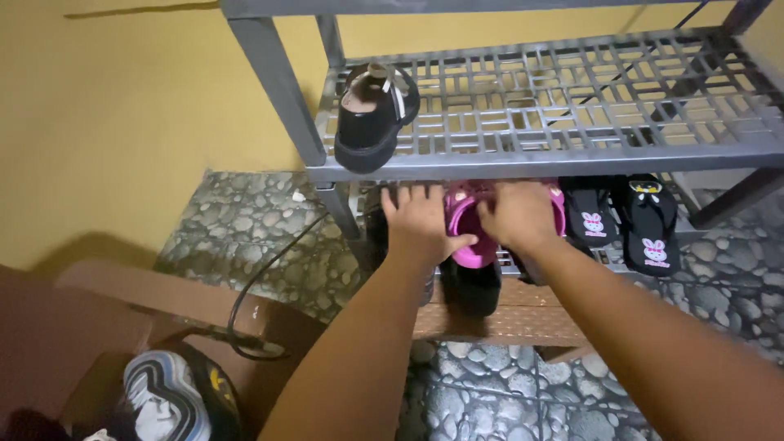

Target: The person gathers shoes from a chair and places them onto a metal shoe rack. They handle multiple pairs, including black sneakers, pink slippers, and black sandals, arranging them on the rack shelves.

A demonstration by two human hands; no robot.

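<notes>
Pink clog (472, 237), centre of frame, sits on lower shelf (608, 255) of grey metal shoe rack (523, 160), partly tucked under the upper shelf edge. Both hands are on it. Left hand (418, 222), just left of centre: palm down, fingers pointing up-frame toward the back of the rack, thumb hooked round the clog's lower left rim, so grip is closed on the clog from the left side. Right hand (519, 214), just right of centre: lies over the clog's right part, fingers curled onto it; how firmly they press can't be told, since fingertips are hidden by the shoe and the shelf edge. The two forearms run in from lower centre and lower right of frame.

Directly below the clog, a dark shoe (472, 286) stands in the shadow; details unclear. Right of the hands, same shelf: pair of black flip-flops (622, 219) w/ small white-and-pink rabbit marks, side by side, toes toward the back.

Upper shelf (563, 98), upper centre to upper right: open grid pattern, w/ one black chunky-soled shoe (371, 116) at its left end, overhanging the front edge.

Floor: grey pebble-pattern tiles (245, 220). Yellow wall (122, 114) fills upper left. Black cable (253, 294) loops across the floor at centre left. Brown cardboard box (106, 318) in lower left; a grey-and-black sneaker (163, 400) lies in it at the bottom edge.
</notes>
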